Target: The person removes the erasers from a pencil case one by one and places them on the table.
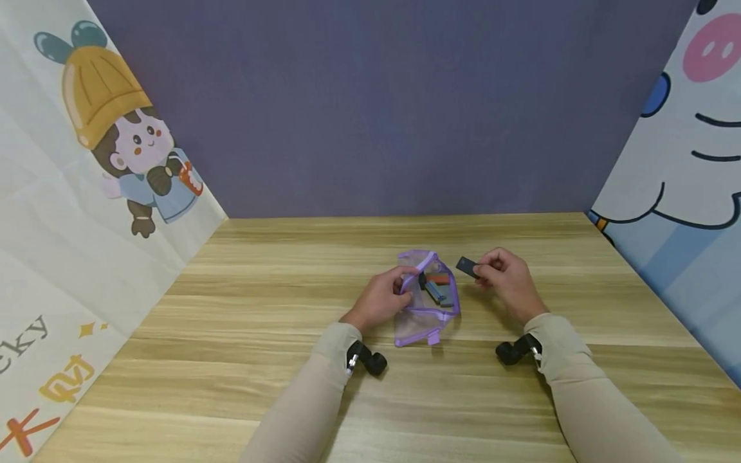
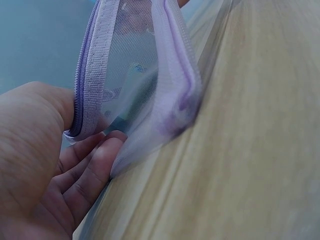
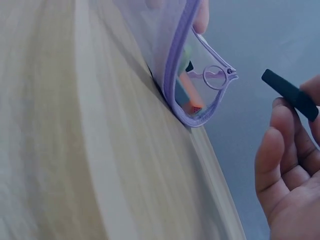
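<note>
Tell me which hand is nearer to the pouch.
Left. The left hand grips the pouch at its opening; the right hand is apart, to the right, holding a dark block.

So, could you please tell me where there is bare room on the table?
Bare patches: the table between the left panel and left hand, and between the right hand and right panel. It is crowded around the purple pouch, between both hands.

Mesh pouch (image 2: 179, 75) partly beyond both wrist views' edges.
</note>
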Demonstrator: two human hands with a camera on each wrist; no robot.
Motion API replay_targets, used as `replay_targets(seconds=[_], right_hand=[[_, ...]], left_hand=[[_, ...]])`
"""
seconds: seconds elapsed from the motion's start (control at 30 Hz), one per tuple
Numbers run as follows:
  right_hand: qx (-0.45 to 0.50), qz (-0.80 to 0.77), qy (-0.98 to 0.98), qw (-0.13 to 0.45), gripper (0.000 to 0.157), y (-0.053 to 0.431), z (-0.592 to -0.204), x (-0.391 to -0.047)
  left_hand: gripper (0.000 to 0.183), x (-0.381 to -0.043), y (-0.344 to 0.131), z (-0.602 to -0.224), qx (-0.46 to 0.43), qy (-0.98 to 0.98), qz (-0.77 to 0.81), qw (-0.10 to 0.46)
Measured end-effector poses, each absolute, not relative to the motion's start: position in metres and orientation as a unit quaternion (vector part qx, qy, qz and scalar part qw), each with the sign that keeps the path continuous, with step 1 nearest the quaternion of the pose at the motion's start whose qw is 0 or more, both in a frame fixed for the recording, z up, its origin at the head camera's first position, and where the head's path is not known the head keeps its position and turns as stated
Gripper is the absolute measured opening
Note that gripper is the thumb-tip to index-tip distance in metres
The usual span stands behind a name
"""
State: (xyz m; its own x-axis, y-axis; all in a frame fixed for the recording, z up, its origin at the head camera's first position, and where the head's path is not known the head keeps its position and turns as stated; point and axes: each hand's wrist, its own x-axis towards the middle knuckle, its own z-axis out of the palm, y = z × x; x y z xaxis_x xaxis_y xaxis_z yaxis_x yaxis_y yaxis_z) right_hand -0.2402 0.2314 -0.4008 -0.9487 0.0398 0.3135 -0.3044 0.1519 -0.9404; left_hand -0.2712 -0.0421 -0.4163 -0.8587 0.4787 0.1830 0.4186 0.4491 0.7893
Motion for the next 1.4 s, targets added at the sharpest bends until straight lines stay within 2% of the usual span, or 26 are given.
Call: replay_targets(seconds=[0.4,0.8,1.4], right_hand=[[0.073,0.637,-0.754,0.142,0.017,0.239,-0.398,-0.239],[0.055,0.640,-0.751,0.150,0.013,0.248,-0.398,-0.242],[0.043,0.588,-0.791,0.163,0.021,0.261,-0.391,-0.242]], left_hand=[[0.056,-0.272,-0.042,-0.417,0.267,0.851,0.450,0.032],[0.063,-0.274,-0.040,-0.418,0.267,0.850,0.453,0.026],[0.068,-0.275,-0.045,-0.416,0.257,0.843,0.471,0.035]])
